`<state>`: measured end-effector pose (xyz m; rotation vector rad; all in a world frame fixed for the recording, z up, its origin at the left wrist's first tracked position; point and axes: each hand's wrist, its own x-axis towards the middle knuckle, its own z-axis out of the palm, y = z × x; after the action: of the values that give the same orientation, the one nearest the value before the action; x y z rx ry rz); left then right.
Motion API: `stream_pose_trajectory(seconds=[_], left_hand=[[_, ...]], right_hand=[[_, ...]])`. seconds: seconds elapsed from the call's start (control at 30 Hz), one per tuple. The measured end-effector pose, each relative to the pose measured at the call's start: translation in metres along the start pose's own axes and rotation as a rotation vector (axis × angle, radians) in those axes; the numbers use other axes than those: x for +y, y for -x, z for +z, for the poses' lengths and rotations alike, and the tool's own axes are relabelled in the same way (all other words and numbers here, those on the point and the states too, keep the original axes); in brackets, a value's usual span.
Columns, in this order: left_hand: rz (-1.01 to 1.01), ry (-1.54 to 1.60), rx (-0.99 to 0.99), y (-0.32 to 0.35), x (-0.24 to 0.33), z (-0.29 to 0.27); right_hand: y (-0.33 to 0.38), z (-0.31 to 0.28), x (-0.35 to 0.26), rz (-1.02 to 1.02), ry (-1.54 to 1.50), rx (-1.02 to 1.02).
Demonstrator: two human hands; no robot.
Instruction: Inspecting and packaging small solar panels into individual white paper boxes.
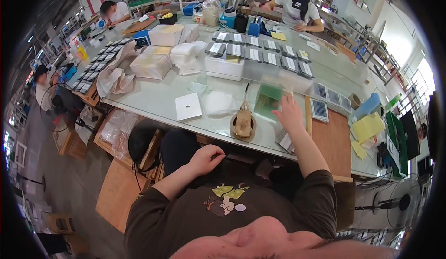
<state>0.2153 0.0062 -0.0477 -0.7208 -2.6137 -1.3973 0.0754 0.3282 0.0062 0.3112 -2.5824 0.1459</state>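
Note:
My right hand is stretched over the table with its fingers apart, at the right edge of a green sheet or block. That green piece is blurred, and I cannot tell whether the fingertips touch it. My left hand is low at my lap, off the table's front edge, with curled fingers; whether anything is inside them is hidden. Between the hands stands a round tan holder with a wooden block on top. Left of it lie a white square card with a small central hole and a thin white sheet.
Dark flat panels with white labels stand in rows beyond a white tray. Small framed panels lie beside a wooden board at right. Wrapped packages sit at left. A co-worker sits across the table.

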Motion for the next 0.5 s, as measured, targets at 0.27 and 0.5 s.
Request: stream_pose_trajectory(seconds=[0.27, 0.5], left_hand=[[0.069, -0.318, 0.175, -0.073, -0.056, -0.044], [-0.160, -0.609, -0.083, -0.164, -0.074, -0.048]], right_hand=[[-0.030, 0.012, 0.021, -0.039, -0.186, -0.132], [-0.083, 0.002, 0.032, 0.112, -0.660, -0.072]])
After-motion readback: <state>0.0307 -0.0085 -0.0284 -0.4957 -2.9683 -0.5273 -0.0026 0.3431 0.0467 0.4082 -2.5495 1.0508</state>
